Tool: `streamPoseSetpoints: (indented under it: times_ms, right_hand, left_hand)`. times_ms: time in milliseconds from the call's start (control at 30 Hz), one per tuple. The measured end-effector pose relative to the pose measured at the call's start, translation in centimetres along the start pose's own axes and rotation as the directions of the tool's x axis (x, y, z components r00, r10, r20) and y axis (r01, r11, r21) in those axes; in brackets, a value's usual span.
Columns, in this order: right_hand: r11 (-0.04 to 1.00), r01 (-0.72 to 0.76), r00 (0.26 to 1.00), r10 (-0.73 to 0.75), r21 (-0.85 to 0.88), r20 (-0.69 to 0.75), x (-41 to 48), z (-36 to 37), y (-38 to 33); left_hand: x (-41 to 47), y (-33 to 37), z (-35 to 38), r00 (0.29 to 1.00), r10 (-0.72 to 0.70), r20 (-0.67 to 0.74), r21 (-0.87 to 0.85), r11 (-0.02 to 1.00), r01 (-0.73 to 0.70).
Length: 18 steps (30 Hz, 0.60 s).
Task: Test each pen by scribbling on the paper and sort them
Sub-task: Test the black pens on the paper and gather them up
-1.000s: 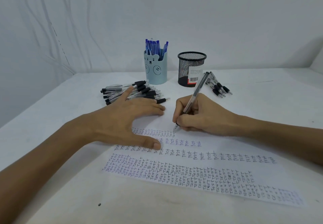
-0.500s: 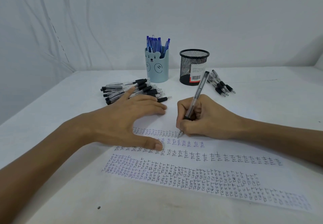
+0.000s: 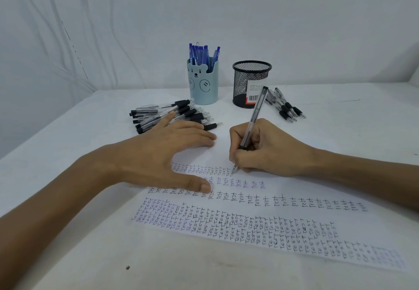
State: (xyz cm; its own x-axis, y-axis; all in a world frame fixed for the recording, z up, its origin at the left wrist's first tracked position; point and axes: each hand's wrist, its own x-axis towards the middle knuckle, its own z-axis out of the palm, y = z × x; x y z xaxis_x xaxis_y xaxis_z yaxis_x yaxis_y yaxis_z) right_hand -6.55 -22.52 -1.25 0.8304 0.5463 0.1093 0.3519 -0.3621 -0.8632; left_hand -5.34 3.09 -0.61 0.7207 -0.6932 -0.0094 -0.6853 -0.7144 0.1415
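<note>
The right hand (image 3: pixel 267 151) pinches a pen (image 3: pixel 255 117), its tip on the paper (image 3: pixel 294 190) at the top row's end, so the testing step seems to be in hand. The left hand (image 3: pixel 154 156) presses the paper's left part, fingers (image 3: pixel 199 135) straight. Next, the pen probably needs sorting beyond the paper.

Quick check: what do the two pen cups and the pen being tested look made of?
Bear cup: likely matte pale-blue plastic, smooth moulded walls.
Black cup: probably painted metal mesh, see-through holes.
Pen in the right hand: clear glossy plastic barrel, by its transparency and shine.
</note>
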Motion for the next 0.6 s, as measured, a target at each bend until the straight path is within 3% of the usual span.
streamPoseSetpoints:
  times_ms: [600]
  right_hand:
    - [0.999,0.028,0.999,-0.029,-0.037,-0.034,0.13,-0.08,0.48]
  left_hand:
    - [-0.08,0.13,-0.17,1.0,-0.012,0.017,-0.02,1.0,0.012]
